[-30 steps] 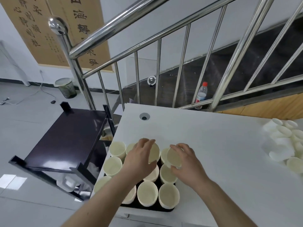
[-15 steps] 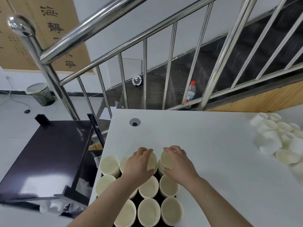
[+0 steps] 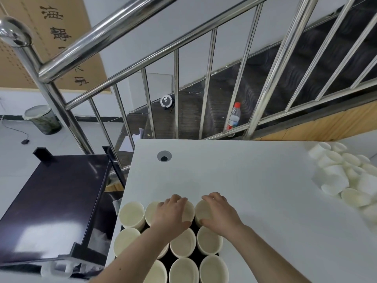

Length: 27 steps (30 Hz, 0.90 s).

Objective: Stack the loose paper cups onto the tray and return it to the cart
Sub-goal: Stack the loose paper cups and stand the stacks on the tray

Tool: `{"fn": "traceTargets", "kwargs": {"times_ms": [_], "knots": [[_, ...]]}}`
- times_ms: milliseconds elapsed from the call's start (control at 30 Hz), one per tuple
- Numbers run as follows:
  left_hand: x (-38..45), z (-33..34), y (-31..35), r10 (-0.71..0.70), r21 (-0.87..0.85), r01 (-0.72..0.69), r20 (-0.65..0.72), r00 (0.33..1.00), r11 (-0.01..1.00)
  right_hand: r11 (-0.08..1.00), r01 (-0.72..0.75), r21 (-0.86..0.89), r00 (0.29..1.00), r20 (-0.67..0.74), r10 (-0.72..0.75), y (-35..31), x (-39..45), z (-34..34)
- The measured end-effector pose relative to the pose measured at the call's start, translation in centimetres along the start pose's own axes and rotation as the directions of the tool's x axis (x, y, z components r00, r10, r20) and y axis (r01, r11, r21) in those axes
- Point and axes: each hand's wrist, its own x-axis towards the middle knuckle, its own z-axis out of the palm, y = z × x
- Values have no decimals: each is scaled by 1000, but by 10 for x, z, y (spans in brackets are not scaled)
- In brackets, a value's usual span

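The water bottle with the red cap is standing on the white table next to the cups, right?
Not quite. The head view shows the water bottle with the red cap standing behind the metal railing on the stairs, not on the white table.

We see matt cream paper cups standing on a smooth, matt white table. Beside it, the cart's dark top is glossy, and we note the polished metal stair railing and a clear plastic bottle.
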Motion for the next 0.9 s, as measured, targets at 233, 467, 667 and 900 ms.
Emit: {"fn": "traceTargets", "kwargs": {"times_ms": [233,467,667,900], "knots": [[4,2,2,-27,47,26,24,999,999,999,-11,-35,1000,19,12,0,6,5],[5,1,2,-15,23,14,42,999,1000,1000,-18,-13,1000,2,18,-2,4,7],[4,-6,7,25,43,-25,6,1000,999,1000,-18,-22,999,-46,17,2,-6,-1],[2,-15,40,73,1,-73,-86,994,997,999,32,4,987,-157,-31,30,-33,-28]]}}
